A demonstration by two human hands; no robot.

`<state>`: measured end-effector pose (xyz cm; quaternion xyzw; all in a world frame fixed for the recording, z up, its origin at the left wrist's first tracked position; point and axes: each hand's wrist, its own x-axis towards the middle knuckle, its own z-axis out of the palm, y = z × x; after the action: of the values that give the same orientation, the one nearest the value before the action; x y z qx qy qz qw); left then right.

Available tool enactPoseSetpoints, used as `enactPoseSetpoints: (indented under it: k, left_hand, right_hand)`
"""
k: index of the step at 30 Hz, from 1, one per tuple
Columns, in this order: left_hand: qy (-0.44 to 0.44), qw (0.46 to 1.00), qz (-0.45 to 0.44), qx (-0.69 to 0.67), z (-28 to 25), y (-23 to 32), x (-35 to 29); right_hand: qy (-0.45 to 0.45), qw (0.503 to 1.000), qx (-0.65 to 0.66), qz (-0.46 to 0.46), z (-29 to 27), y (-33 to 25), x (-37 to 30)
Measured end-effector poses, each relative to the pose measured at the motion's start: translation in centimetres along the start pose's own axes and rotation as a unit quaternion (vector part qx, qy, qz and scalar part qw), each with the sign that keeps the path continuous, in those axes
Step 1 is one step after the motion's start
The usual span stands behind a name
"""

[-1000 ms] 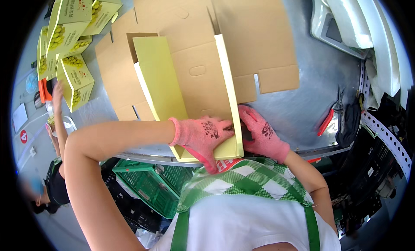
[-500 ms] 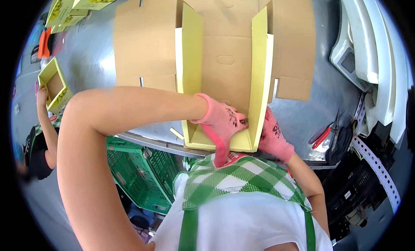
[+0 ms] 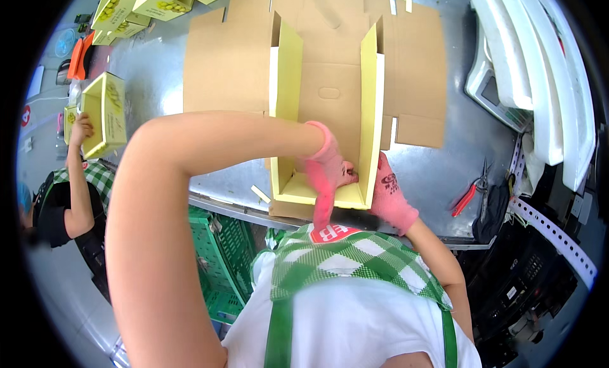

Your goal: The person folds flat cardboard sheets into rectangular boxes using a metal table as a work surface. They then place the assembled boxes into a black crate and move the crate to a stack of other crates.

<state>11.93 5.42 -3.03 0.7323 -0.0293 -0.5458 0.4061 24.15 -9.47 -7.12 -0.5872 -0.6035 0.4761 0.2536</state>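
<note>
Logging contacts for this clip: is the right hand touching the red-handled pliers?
Apart: the head view shows metal tabletop between the right hand and the red-handled pliers.

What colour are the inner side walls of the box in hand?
The side walls are pale yellow inside; the head view shows it best.

Pink knit glove (image 3: 326,191) on my left hand (image 3: 330,174), cuff (image 3: 322,134) round wrist, brighter pink toward thumb. Matching pink glove (image 3: 398,210) on my right hand (image 3: 388,193), dark print (image 3: 389,183) across back. My shirt (image 3: 361,323) plain white. Apron (image 3: 371,260) over it: green-and-white diamond check, solid green straps (image 3: 278,333), red patch (image 3: 332,233) with white lettering. My forearms (image 3: 439,266) bare.
</note>
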Motion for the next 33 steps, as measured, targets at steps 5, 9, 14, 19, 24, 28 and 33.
enactPoseSetpoints:
  k: [5, 9, 14, 19, 24, 28, 33]
  left_hand:
    - [-0.042, 0.998, -0.044, 0.024, -1.7, 2.0, -1.3]
    - [0.311, 0.942, -0.072, 0.102, 3.2, 4.7, -3.2]
    - [0.757, 0.652, 0.046, -0.027, 10.2, 4.2, -6.0]
    - [0.799, 0.355, 0.120, -0.471, 15.3, 0.6, 1.2]
    - [0.673, 0.329, 0.196, -0.632, 15.9, -0.4, 4.7]
    - [0.534, 0.254, 0.239, -0.770, 16.5, -1.6, 7.5]
    - [0.483, 0.239, 0.242, -0.807, 15.0, -0.6, 4.9]
  right_hand:
    - [-0.032, 0.999, 0.016, 0.030, -0.8, -0.4, -0.5]
    - [-0.045, 0.996, -0.069, 0.032, -4.4, -2.6, -2.1]
    - [0.002, 0.990, -0.132, -0.060, -7.1, -9.3, -1.6]
    - [-0.271, 0.929, -0.235, -0.091, -2.4, -11.0, 3.0]
    - [-0.486, 0.857, -0.168, 0.023, 1.3, -7.9, 6.8]
    - [-0.513, 0.849, -0.113, 0.056, 1.6, -6.9, 7.6]
    - [-0.532, 0.837, -0.087, 0.091, 1.8, -6.4, 8.2]
